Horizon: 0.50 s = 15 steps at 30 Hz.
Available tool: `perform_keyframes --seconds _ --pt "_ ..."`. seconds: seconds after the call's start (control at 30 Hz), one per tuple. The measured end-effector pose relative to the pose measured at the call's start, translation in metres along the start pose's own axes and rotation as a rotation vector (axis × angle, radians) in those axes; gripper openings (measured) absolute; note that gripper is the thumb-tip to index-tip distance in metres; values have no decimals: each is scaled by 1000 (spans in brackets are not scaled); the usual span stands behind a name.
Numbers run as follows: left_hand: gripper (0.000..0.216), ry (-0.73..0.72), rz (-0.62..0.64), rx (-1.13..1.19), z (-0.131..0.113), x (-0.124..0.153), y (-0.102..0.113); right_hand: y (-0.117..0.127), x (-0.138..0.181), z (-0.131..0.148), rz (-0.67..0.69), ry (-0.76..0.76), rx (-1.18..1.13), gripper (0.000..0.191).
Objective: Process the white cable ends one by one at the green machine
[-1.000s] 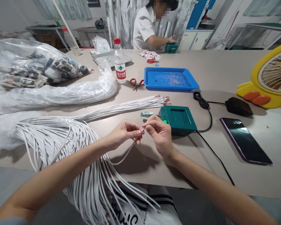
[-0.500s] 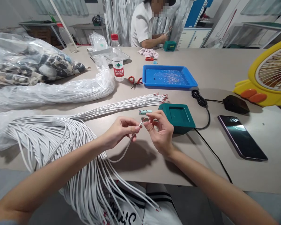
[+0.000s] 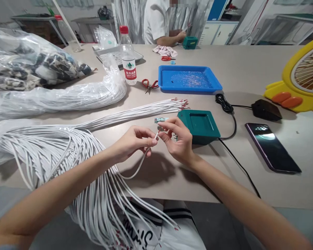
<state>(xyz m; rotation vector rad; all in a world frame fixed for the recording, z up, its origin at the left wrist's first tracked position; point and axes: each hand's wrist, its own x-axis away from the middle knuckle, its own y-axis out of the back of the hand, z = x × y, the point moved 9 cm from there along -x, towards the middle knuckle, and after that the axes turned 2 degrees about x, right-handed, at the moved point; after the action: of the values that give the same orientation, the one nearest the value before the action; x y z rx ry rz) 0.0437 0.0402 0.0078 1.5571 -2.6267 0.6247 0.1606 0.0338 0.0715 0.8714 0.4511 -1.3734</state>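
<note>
My left hand [image 3: 141, 140] pinches a white cable [image 3: 139, 166] near its end, thumb against fingers. Short red wire ends stick up from the cable tip, which points toward my right hand [image 3: 176, 137]. The thumb and index finger of that hand curve around the red ends with a small gap between them; whether they touch the wires is hard to see. Just behind my right hand is a green box-shaped device [image 3: 202, 126], its front partly hidden by the fingers. A large bundle of white cables [image 3: 94, 187] hangs over the table edge onto my lap.
Another cable bundle [image 3: 135, 113] with red ends lies behind my hands. Farther back are a blue tray [image 3: 190, 89], red-handled snips [image 3: 149, 86] and a water bottle [image 3: 129, 66]. A phone [image 3: 272, 147], black adapter [image 3: 266, 110] and yellow fan [image 3: 289, 86] stand right. Opposite sits a co-worker [image 3: 156, 24].
The whole view has tilted slightly, so the table things sit higher. My right index finger has come a little nearer the cable tip; my left hand keeps its pinch.
</note>
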Motion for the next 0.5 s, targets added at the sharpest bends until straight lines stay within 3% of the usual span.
perform_keyframes --seconds 0.5 --pt "22 40 13 45 -1 1 -5 4 0 5 -52 66 109 13"
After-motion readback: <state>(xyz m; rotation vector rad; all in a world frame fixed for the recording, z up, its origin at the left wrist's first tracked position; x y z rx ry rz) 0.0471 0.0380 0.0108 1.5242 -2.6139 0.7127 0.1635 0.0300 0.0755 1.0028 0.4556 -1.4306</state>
